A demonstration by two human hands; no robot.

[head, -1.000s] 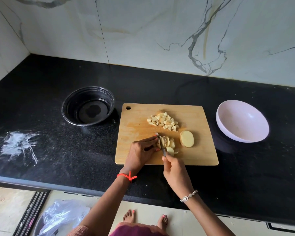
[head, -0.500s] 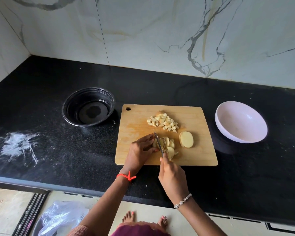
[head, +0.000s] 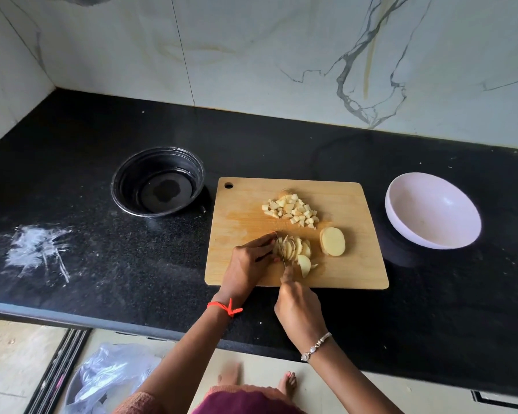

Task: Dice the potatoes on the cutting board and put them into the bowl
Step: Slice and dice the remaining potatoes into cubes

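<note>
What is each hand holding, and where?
Right hand grips the knife by its handle; left hand holds the sliced potato at its left end.

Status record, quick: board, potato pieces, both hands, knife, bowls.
cutting board: holds all the potato
diced pile: far side of board
round slice: flat, uncut, right of the stack
sliced potato: near edge, being cut
left hand: holds sliced potato
right hand: grips knife, blade beside left fingers
pale bowl: right of board, empty
black bowl: left of board, no potato
</note>
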